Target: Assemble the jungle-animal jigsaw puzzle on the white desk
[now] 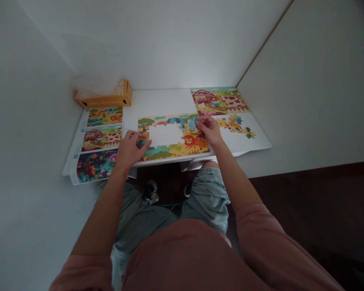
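Note:
A jigsaw puzzle (166, 154) with lions, trees and an elephant lies on the white table, its border joined around a white gap in the middle. My left hand (132, 148) rests at the puzzle's left edge with its fingers apart. At the upper right of the puzzle is my right hand (208, 127), its thumb and index finger pressed together over the elephant part. What those fingertips hold, if anything, is too small to make out. Loose puzzle pieces (235, 123) lie in a cluster to the right of my right hand.
A farm picture (220, 102) lies at the back right. A sheet with several pictures (101, 137) covers the table's left side, its lower corner hanging over the front edge. A yellow box (109, 100) with clear plastic stands at the back left of the table (160, 101), against the wall.

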The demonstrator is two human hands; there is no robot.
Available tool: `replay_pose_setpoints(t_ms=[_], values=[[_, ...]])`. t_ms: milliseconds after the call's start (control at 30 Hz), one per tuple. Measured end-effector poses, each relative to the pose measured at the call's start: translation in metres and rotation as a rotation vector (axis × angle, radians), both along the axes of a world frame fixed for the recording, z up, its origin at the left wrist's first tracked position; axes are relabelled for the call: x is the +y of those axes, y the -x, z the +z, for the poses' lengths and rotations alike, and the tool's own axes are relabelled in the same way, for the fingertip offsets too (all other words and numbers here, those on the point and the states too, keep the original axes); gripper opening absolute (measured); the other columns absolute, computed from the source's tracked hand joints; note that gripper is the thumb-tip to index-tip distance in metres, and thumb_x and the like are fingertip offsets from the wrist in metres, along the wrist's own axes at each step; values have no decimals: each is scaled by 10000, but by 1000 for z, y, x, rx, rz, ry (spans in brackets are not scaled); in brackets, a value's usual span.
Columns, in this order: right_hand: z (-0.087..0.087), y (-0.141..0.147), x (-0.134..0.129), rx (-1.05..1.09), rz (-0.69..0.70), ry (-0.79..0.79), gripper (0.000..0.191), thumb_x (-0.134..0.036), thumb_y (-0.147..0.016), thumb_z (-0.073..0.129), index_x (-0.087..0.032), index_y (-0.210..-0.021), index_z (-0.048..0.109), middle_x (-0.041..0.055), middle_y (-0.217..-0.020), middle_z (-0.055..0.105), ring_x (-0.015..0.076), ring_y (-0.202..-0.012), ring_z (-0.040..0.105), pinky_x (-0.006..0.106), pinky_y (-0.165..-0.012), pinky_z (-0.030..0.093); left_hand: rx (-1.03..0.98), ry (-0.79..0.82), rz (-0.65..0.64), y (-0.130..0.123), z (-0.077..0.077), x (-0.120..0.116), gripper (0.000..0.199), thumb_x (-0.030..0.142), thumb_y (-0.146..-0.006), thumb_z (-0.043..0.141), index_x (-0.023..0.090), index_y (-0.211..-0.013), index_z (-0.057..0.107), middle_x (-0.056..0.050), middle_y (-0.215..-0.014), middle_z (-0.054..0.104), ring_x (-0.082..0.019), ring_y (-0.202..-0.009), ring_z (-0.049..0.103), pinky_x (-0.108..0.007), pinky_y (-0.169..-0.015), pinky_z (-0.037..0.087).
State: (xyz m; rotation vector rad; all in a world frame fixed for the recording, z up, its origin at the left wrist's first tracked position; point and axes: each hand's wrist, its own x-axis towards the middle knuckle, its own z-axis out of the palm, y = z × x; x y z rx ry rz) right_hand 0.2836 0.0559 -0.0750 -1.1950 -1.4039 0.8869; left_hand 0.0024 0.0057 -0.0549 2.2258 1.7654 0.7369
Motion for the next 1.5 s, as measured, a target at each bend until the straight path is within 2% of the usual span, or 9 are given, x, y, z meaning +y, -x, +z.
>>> replay_pose_setpoints(t_ms=[167, 367, 700, 900, 1033, 1133, 1233, 1367, 1500], values=[[3, 2, 0, -27, -90, 25, 111, -350, -664, 476, -291, -752, 443, -48, -766, 510, 104, -651, 456, 253, -556, 393, 28, 8, 7, -1, -2, 1, 285, 415, -703, 399, 241, -918, 465, -46, -962, 400, -193, -779, 440, -348, -742, 317], [4, 0, -2, -3, -32, 9, 95, -337, -703, 428, -303, -784, 464, -65, -749, 521, 91, -621, 452, 250, -569, 391, 20, -5, 4, -2, -2, 0, 290, 417, -705, 395, 233, -917, 467, -54, -952, 397, -201, -813, 425, -342, -746, 313], [1, -3, 0, -6, -60, 31, 124, -360, -696, 420, -308, -799, 468, -54, -724, 521, 101, -580, 438, 254, -490, 368, -57, 22, 1, -3, -4, -1, 276, 392, -712, 389, 218, -918, 450, -57, -959, 392, -204, -843, 413, -325, -728, 312], [-1, -13, 10, 32, -210, 11, 123, -369, -711, 379, -311, -784, 458, -90, -961, 476, 85, -581, 436, 263, -477, 363, -10, 30, 34, -5, -1, -2, 259, 377, -713, 397, 223, -914, 451, -54, -967, 389, -193, -825, 420, -323, -736, 315], [0, -10, 8, 13, -187, 20, 122, -366, -699, 408, -307, -789, 466, -69, -902, 509, 109, -656, 460, 278, -513, 378, 17, 31, 44, -5, 1, -3, 251, 372, -711, 404, 226, -908, 456, -58, -959, 395, -190, -817, 425, -326, -739, 319], [-1, -3, 4, -57, -92, 27, 121, -366, -700, 419, -299, -787, 471, -51, -810, 534, 128, -731, 463, 284, -568, 388, 1, 28, 28, -4, 0, -3, 262, 372, -712, 403, 222, -921, 456, -60, -970, 391, -189, -818, 422, -327, -752, 311], [-2, 2, 1, -197, -29, 7, 149, -377, -709, 408, -304, -823, 470, -56, -815, 527, 122, -731, 458, 281, -615, 385, -22, 27, 13, -2, -3, -2, 283, 375, -710, 406, 215, -939, 451, -62, -982, 384, -183, -795, 430, -328, -752, 308], [0, 1, 0, -433, -65, -68, 242, -411, -710, 400, -326, -934, 433, -38, -935, 467, 124, -745, 434, 292, -677, 370, -13, 1, 11, 0, -6, -1, 286, 387, -709, 403, 218, -934, 451, -59, -972, 388, -175, -767, 442, -323, -735, 318], [4, 0, -6, -702, -94, -129, 288, -464, -652, 454, -352, -918, 458, -25, -999, 409, 178, -914, 363, 359, -788, 298, -8, -31, -3, 1, -5, -1, 278, 395, -714, 396, 222, -924, 451, -59, -957, 396, -176, -782, 443, -320, -717, 334]])
